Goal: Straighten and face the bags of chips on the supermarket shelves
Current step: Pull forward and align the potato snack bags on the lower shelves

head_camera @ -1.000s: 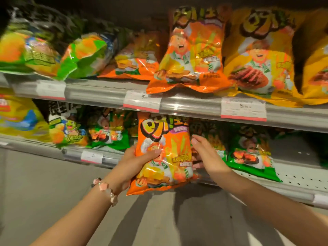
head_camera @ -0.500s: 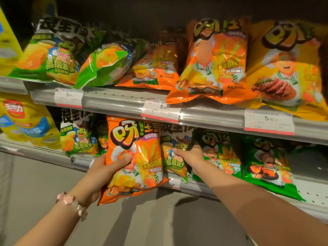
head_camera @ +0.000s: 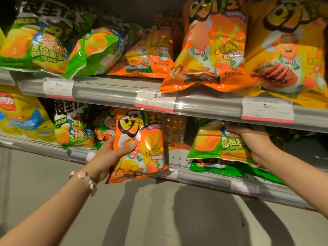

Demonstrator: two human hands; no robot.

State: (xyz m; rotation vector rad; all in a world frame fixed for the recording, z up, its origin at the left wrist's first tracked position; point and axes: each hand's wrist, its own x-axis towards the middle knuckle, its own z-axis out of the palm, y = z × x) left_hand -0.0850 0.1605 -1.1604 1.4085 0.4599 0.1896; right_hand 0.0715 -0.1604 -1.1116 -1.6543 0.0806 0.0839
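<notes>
The fingers (head_camera: 128, 148) of my left hand (head_camera: 108, 158) are curled round the left edge of an orange chip bag (head_camera: 142, 144), thumb across its front, and I hold it upright in front of the lower shelf (head_camera: 204, 176), its face turned toward me. My right hand (head_camera: 252, 139) grips the top right corner of a green chip bag (head_camera: 218, 144) under the lip of the upper shelf (head_camera: 110, 93); most of those fingers are tucked behind the bag, so I see only the knuckles and thumb side. That bag sits tilted on top of another green bag (head_camera: 221, 166) lying flat on the lower shelf. Behind my orange bag a darker orange packet (head_camera: 177, 134) stands in shadow and I cannot read it. On the upper shelf a large orange bag (head_camera: 211, 48) leans forward over the price strip, and a yellow bag (head_camera: 291, 55) beside it is cut off at the right edge. The far right of the lower shelf is too dark to make out. A beaded bracelet (head_camera: 85, 178) circles my left wrist.
</notes>
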